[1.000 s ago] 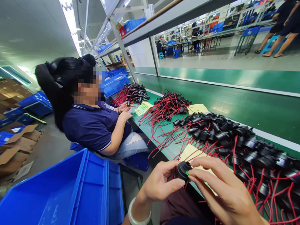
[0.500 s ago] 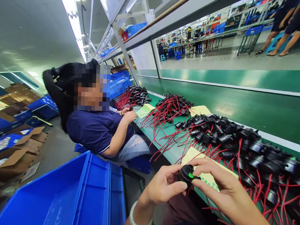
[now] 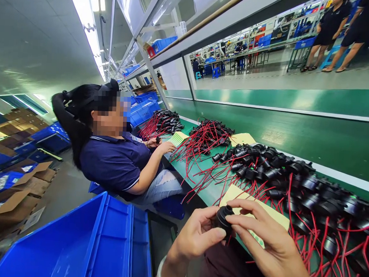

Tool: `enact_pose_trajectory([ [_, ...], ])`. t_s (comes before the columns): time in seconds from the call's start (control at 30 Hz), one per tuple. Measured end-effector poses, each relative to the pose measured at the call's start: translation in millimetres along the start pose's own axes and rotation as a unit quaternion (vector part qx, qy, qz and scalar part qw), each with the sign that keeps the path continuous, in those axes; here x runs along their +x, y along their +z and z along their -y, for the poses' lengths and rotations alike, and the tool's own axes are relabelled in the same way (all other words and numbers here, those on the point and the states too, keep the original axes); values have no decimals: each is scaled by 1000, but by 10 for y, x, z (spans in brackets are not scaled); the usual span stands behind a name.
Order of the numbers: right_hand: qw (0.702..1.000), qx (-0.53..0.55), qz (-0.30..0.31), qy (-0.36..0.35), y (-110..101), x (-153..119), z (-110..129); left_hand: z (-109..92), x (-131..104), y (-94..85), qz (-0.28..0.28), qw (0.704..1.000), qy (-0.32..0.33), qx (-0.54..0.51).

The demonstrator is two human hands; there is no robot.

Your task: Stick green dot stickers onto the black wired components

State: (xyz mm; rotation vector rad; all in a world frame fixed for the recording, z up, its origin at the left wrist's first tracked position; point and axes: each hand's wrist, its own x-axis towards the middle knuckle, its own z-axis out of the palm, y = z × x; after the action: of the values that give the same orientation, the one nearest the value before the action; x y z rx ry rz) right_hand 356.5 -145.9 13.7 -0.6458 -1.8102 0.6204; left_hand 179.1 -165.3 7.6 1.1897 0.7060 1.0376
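My left hand (image 3: 196, 236) holds a round black wired part (image 3: 224, 217), its thumb and fingers closed about the sides. The fingertips of my right hand (image 3: 262, 234) press against the part's right side and cover the spot where they touch. Below and behind my hands lies a pale yellow sheet (image 3: 237, 193) with green round stickers, partly hidden by my right hand. To the right spreads a heap of similar black parts (image 3: 310, 183) with red wires (image 3: 323, 240), some bearing green dots.
A large blue bin (image 3: 108, 233) stands at my left. Beyond it a co-worker (image 3: 117, 156) sits at the green bench (image 3: 207, 187), holding a small black part near another sticker sheet (image 3: 178, 137). More wired parts (image 3: 207, 135) lie in heaps along the bench. A shelf frame (image 3: 189, 78) rises behind.
The black part has turned in my left hand, and its green dot is now out of sight. My right fingers have closed in onto its side. The co-worker's right hand has moved towards the sheet.
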Motion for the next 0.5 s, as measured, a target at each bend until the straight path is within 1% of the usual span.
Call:
enact_pose_trajectory([
  [0.13, 999, 31, -32, 31, 12, -40, -6, 43, 6, 4, -12, 1000, 1, -27],
  [0.3, 996, -12, -45, 74, -89, -125, -57, 29, 32, -30, -17, 999, 21, -29],
  [0.4, 996, -17, -65, 52, -122, -93, -43, 9, 44, -16, -20, 1000, 15, -13],
  [0.5, 998, -11, -57, 12, -88, 5, 14, 6, 43, 30, -6, 1000, 0, -10],
])
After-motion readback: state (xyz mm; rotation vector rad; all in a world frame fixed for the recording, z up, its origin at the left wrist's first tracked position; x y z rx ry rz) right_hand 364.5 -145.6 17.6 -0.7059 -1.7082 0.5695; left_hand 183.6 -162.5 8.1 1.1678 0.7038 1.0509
